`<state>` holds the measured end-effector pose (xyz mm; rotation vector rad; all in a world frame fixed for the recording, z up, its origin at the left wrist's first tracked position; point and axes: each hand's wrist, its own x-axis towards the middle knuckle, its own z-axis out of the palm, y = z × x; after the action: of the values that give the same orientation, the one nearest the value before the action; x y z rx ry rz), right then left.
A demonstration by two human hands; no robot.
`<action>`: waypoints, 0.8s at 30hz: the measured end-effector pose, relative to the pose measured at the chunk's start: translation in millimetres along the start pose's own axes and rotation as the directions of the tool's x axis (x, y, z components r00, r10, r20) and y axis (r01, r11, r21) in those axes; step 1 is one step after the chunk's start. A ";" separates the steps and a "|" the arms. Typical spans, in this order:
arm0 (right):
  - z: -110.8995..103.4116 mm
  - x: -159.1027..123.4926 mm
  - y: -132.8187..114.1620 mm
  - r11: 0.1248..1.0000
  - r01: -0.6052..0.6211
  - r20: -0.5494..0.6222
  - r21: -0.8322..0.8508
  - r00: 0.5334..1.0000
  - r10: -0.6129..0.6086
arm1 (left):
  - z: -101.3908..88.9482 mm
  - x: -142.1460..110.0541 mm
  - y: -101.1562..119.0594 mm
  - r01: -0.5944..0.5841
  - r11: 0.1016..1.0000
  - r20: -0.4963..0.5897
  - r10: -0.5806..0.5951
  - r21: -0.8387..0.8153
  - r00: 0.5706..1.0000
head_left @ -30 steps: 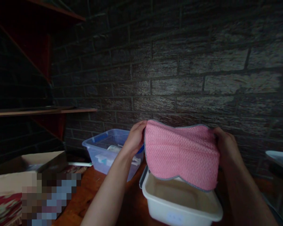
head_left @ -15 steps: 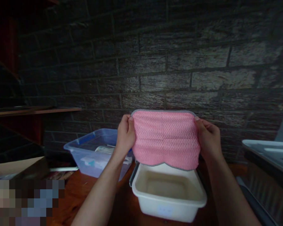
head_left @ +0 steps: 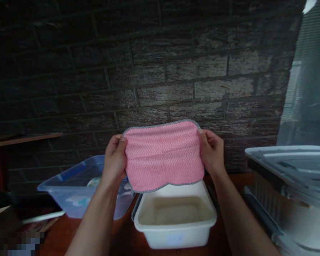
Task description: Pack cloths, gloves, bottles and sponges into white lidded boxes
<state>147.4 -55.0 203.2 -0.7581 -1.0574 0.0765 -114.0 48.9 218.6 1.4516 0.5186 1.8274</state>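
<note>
A pink cleaning cloth [head_left: 164, 156] with a dark checked edge is stretched between my two hands. My left hand [head_left: 116, 156] pinches its upper left corner between thumb and fingers. At the upper right corner, my right hand [head_left: 212, 149] grips it the same way. The cloth hangs in the air with a slight wavy lower edge, its left side a little lower than its right. Below it stands a cream plastic basin [head_left: 176, 227] with dark handles at its sides and a pale label on the front. Nothing shows inside the visible part of the basin.
On the left, a clear bluish tub [head_left: 74, 185] holds some whitish items, partly behind my left arm. Lidded clear boxes [head_left: 296, 177] stand at the right. Everything rests on a reddish-brown wooden table [head_left: 122, 238] before a dark brick wall [head_left: 149, 71]. A shelf [head_left: 26, 139] juts in at left.
The view has turned to the right, so the basin, cloth and hands sit further left. The cloth now tilts, its left end lower. Both hands keep their hold.
</note>
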 end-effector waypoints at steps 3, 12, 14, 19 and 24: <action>-0.5 -3.2 -2.4 0.987 0.060 -0.047 -0.149 0.997 -0.068 | 0.1 -0.1 -3.1 -0.045 0.994 -0.021 0.047 0.098 0.999; -4.5 -1.7 6.7 0.972 0.027 -0.110 -0.235 0.992 -0.055 | -2.4 3.0 -5.1 0.067 0.997 0.048 -0.069 0.040 0.996; -5.2 0.0 8.0 0.979 0.027 -0.115 -0.201 0.992 -0.052 | -0.7 1.5 -4.1 0.005 0.999 0.084 -0.008 0.037 0.996; -7.1 3.5 9.6 0.983 0.020 -0.135 -0.182 0.990 -0.046 | 5.2 -4.8 1.2 -0.233 0.942 0.086 0.218 0.242 0.972; -9.1 4.7 8.8 0.980 0.012 -0.165 -0.198 0.985 -0.046 | 7.3 -7.3 5.6 -0.275 0.927 0.070 0.265 0.257 0.962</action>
<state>159.7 -51.3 199.1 -0.9111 -0.9220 -0.1178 -108.0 38.9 219.8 1.8074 0.5873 2.0004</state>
